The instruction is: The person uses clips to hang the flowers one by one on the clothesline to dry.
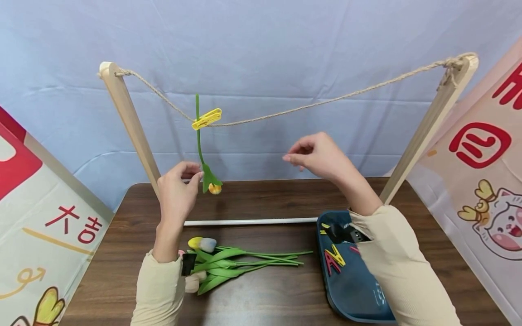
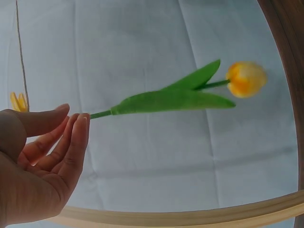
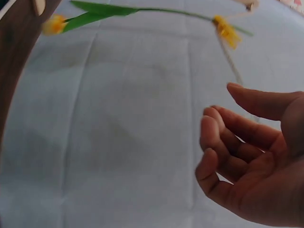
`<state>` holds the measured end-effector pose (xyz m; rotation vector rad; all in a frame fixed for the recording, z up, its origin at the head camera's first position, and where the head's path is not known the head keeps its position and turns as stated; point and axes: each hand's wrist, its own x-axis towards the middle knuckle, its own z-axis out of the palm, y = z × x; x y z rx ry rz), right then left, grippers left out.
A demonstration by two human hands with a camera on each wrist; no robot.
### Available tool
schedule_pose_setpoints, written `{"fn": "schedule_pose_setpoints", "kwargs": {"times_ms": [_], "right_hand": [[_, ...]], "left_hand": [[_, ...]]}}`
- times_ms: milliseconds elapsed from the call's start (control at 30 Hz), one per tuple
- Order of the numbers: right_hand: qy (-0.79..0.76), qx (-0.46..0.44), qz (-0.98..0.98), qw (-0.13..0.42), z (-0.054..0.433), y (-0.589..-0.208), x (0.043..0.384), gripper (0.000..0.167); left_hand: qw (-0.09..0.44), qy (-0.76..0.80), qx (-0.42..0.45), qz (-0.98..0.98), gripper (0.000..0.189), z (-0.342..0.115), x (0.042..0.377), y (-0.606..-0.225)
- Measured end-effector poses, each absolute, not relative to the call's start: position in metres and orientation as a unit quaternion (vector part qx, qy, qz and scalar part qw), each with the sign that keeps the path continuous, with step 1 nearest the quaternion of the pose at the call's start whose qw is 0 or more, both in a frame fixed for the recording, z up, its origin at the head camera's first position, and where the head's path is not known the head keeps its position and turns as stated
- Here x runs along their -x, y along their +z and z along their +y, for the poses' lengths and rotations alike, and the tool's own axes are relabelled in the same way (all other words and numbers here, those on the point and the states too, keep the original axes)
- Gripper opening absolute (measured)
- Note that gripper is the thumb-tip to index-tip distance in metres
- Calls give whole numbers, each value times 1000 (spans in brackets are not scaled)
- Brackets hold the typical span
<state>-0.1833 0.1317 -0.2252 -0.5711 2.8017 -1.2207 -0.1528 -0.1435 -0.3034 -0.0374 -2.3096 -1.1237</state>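
A yellow tulip (image 1: 208, 176) with a green stem and leaves hangs head down from a twine line (image 1: 285, 112). A yellow clothespin (image 1: 207, 118) clips its stem to the twine. Beside the lower stem and leaves is my left hand (image 1: 177, 192), its fingers loosely bent; in the left wrist view (image 2: 52, 161) a gap shows between thumb and fingers, and the stem passes behind the fingertips. To the right, my right hand (image 1: 322, 156) hovers below the twine with relaxed, bent fingers and holds nothing.
Wooden posts (image 1: 130, 122) at both sides carry the twine. Several tulips (image 1: 236, 262) lie on the brown table (image 1: 261, 299). A blue tray (image 1: 355, 290) with pink and yellow clothespins (image 1: 336, 256) sits under my right forearm. A white rod (image 1: 253, 222) crosses the table.
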Motion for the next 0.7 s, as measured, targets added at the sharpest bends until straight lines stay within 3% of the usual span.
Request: {"fn": "schedule_pose_setpoints", "kwargs": {"times_ms": [467,700], "right_hand": [[-404,82,897,157,230,-347,187,17],[-415,61,888,189,260,-410,185,21]], "left_hand": [[272,-409,25,-871,8,-143,152,-310],[266,-411,25,-872,10,-141,150,-311]]}}
